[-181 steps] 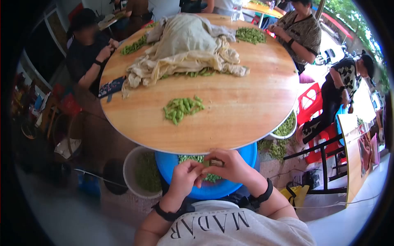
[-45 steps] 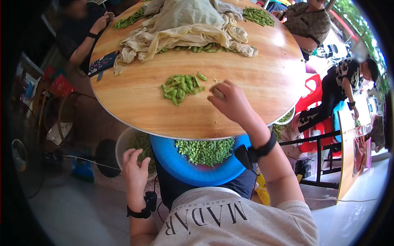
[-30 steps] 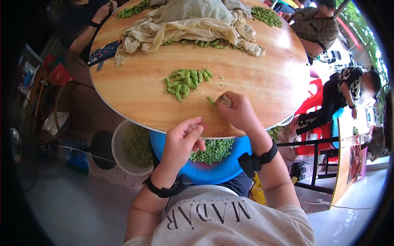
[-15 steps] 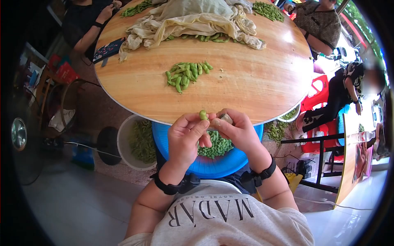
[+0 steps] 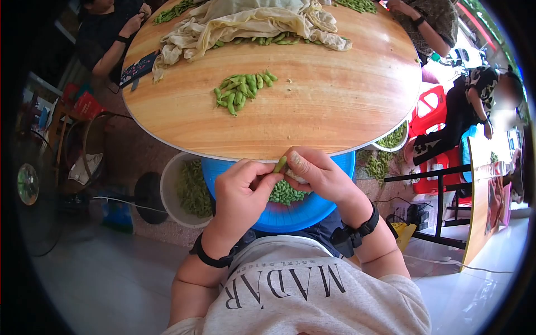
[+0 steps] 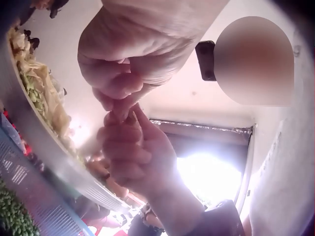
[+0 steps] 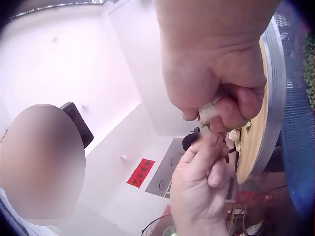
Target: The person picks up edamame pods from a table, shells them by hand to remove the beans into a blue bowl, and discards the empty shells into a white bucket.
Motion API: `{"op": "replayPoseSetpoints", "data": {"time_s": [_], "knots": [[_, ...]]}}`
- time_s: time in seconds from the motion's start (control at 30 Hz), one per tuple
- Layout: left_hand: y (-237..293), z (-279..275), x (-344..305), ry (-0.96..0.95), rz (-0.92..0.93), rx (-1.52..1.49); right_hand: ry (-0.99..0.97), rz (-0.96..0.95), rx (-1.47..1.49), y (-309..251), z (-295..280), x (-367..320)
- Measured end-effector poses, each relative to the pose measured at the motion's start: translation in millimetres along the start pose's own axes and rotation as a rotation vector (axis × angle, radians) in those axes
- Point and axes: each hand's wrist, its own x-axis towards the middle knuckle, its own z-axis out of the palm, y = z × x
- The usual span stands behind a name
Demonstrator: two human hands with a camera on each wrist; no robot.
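Observation:
Above the blue basin, both hands meet at the near table edge over a green soybean pod. My left hand pinches the pod's lower end between thumb and fingers. The right hand holds its thumb and curled forefinger against the other end. Something whitish shows by the right forefinger in the right wrist view. Shelled green beans lie in the basin, partly hidden by the hands. A small pile of pods sits on the round wooden table.
Cream cloth covers a heap on the table, with pods peeking out beneath. A white bucket of pods stands left of the basin, another tub at the right. People sit around the table; red chairs stand at right.
My right hand has come back from beside the pile, bringing a pod to the table edge. The left hand has moved from over the white bucket to meet it, and now pinches the pod.

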Motion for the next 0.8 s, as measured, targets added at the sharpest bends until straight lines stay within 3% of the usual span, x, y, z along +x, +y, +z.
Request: {"op": "replayPoseSetpoints", "data": {"time_s": [0.2,0.4,0.5,0.7,0.8], "knots": [[18.9,-1.0,0.0,0.006,0.044,0.203,0.023,-0.019,-0.069,3.5,0.9,1.0],[6.2,7.9,-3.9,0.108,0.027,0.132,0.155,-0.071,-0.055,14.9,8.6,2.1],[-1.8,11.8,-9.7,0.095,-0.126,-0.007,0.177,-0.090,-0.065,17.2,9.5,1.4],[-2.7,-6.1,3.1,-0.055,-0.732,-0.857,0.088,-0.143,0.000,19.9,6.3,-1.0],[-15.4,-10.0,4.3,-0.126,-0.822,-1.067,-0.006,-0.070,-0.009,21.4,-6.9,-1.3]]}}
